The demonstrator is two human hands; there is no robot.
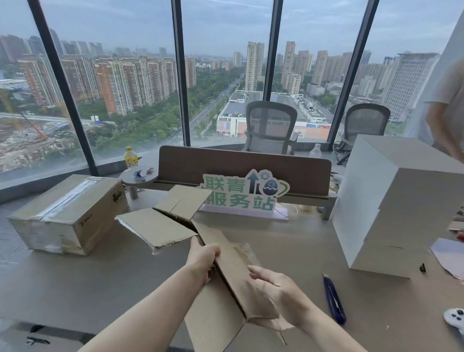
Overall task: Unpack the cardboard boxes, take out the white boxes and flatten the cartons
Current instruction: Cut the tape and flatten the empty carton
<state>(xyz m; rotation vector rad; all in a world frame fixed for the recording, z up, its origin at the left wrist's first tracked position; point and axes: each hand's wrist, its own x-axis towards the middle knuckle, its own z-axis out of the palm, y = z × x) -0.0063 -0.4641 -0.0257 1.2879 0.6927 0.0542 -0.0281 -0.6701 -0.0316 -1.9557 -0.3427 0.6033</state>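
Behind, a green sign [245, 191] reads 联青服务站 beyond the flattened carton [221, 268].

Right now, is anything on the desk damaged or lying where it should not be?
The carton held by the left hand and right hand has torn, ragged flap edges. The blue utility knife lies loose on the desk, right of the right hand. The taped cardboard box at left looks intact.
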